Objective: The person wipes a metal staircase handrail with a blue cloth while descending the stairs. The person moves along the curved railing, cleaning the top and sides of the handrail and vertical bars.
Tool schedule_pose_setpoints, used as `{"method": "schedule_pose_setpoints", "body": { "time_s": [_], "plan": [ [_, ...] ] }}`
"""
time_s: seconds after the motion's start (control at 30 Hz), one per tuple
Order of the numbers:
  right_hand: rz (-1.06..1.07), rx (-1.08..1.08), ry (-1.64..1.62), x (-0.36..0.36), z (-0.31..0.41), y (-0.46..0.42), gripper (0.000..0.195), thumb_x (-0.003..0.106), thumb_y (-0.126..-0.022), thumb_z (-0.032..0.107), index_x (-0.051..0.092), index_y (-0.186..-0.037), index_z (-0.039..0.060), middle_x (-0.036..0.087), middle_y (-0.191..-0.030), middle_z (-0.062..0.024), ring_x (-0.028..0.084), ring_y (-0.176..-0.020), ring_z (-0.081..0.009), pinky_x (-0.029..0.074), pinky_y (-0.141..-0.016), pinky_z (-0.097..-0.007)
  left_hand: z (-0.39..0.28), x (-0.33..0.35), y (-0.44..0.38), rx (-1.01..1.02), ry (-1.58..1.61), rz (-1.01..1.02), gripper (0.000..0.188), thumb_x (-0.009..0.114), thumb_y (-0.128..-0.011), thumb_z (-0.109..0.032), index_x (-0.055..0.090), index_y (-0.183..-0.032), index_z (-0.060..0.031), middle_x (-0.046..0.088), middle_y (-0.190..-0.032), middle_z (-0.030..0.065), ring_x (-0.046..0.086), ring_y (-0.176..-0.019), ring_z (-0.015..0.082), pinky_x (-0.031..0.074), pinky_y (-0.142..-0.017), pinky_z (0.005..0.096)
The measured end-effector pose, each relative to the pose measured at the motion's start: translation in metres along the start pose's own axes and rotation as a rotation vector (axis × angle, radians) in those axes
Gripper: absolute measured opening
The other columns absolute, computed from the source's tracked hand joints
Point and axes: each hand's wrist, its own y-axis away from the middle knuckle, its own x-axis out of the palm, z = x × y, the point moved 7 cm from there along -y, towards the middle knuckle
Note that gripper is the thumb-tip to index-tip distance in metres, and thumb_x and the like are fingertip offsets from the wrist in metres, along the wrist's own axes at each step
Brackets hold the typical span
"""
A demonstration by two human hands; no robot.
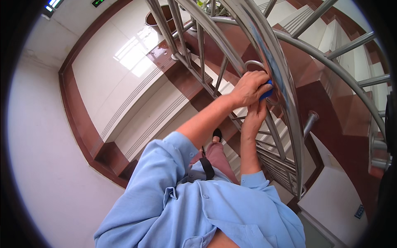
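My left hand (250,88) is closed around a small blue object (266,90), which could be a cloth or sponge; most of it is hidden by the fingers. It is pressed in among the stainless steel stair railing bars, at a metal ring (255,63) beside the wide polished handrail (277,71). Just below it, my right hand (255,119) reaches up, its fingertips partly hidden behind the left hand and close to the blue object. Whether the right fingers grip anything does not show.
Pale stair treads (155,124) with dark red edging descend beneath my feet. A brown bucket (159,19) stands on the landing floor (108,59), near wet-looking red tile (162,55). A white wall (46,133) rises at left; more railing (328,57) curves along the right.
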Motion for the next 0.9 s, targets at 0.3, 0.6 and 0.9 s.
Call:
{"method": "schedule_pose_setpoints", "body": {
  "time_s": [0.3,0.6,0.9],
  "plan": [
    [-0.045,0.112,-0.300,-0.005,-0.015,-0.001,0.039,0.055,-0.104,0.018,0.052,-0.139,0.0016,0.056,-0.130,-0.0059,0.057,-0.117,-0.0143,0.047,-0.097,-0.0287,-0.010,0.009,0.006,-0.041,-0.055,-0.137,0.028,0.064,-0.091,-0.012,0.061,-0.117,-0.0050,0.064,-0.114,0.0168,0.057,-0.111,0.0377,0.044,-0.097,0.0474],
    [-0.127,0.177,-0.269,-0.042,-0.027,0.022,0.037,0.052,-0.106,0.019,0.051,-0.140,0.0026,0.057,-0.130,-0.0063,0.060,-0.113,-0.0169,0.051,-0.094,-0.0309,-0.032,0.034,0.059,-0.045,-0.095,-0.226,0.067,0.065,-0.086,-0.003,0.041,-0.148,-0.0010,0.029,-0.160,0.0234,0.028,-0.147,0.0462,0.029,-0.120,0.0499],
    [-0.090,0.220,-0.230,-0.067,-0.009,0.048,0.035,0.046,-0.109,0.022,0.051,-0.140,0.0060,0.057,-0.128,-0.0060,0.060,-0.111,-0.0171,0.050,-0.095,-0.0321,-0.058,0.052,0.076,0.020,-0.087,-0.218,0.062,0.068,-0.082,-0.004,0.050,-0.140,-0.0032,0.043,-0.145,0.0247,0.041,-0.138,0.0451,0.035,-0.116,0.0514]
  ]
}}
